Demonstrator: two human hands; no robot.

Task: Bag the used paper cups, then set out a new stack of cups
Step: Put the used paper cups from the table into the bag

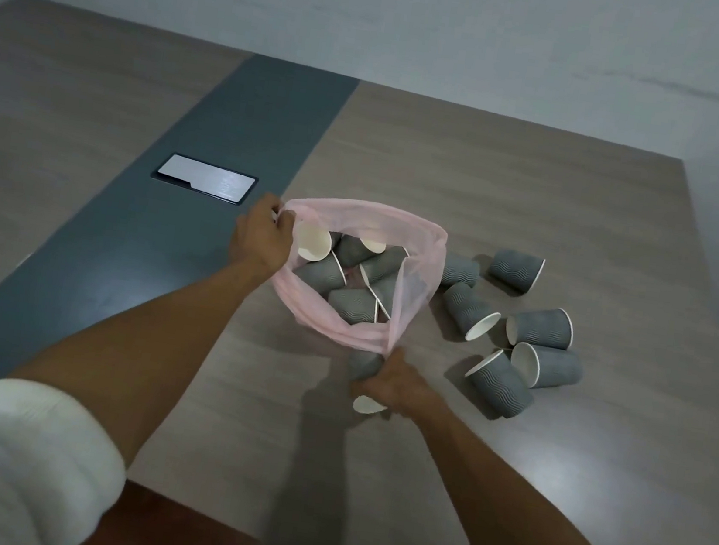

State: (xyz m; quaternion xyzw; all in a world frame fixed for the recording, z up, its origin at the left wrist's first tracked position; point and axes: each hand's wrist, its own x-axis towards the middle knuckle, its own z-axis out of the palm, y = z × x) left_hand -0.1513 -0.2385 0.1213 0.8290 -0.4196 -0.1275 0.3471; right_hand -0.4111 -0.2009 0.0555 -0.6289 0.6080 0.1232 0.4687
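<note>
At near table edge (232,461): right hand (393,386) curled round one grey cup (366,364), touching bag's near rim. Pink bag (416,279), mouth open, part-filled. Left hand (262,236) pinches far rim. Six loose cups (540,327) beside bag, right. Bagging step under way; next: lift cup over rim, release.

Both forearms bare, reaching fwd; white sleeve (11,455) pushed up on the left arm. Left hand (261,239) knuckles up, fingers curled, pinching the pink bag (409,297) rim. Right hand (397,385) nearer the body, fingers wrapped round a grey paper cup (364,364), thumb side touching the bag's near edge.
</note>
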